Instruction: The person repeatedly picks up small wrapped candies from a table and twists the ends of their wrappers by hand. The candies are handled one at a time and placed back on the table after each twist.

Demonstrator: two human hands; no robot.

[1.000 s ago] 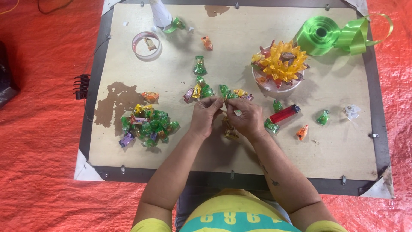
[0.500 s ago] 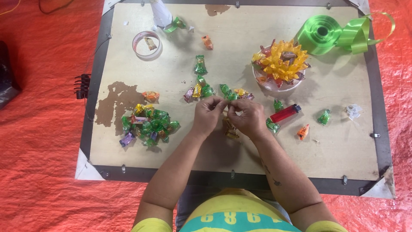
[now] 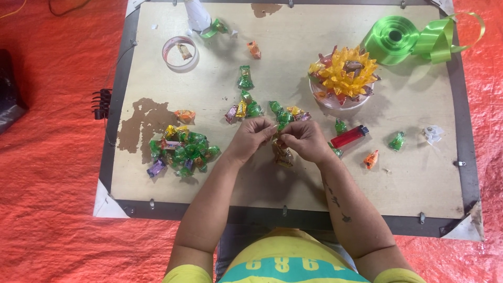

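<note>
Fingers (image 3: 266, 127) of the left hand (image 3: 251, 139) are curling inward and pinching one end of a small gold-wrapped candy cluster (image 3: 283, 152), while the right hand (image 3: 304, 140) is gripping the same piece from the other side, fingertips pressed together. Both hands are meeting just above the middle of the worktop (image 3: 398, 178), knuckles facing up and wrists bent slightly toward each other. Both forearms are reaching forward from the bottom edge and angling inward. The candy cluster is hanging between and just under the two hands, partly hidden by them. To the left, a pile of wrapped candies (image 3: 181, 151) is lying near the left forearm. A red lighter (image 3: 349, 137) is lying just beside the right hand, and a yellow wrapper flower (image 3: 346, 73) is sitting on a round base farther back. A roll of green ribbon (image 3: 398, 39) is resting at the far right corner.
</note>
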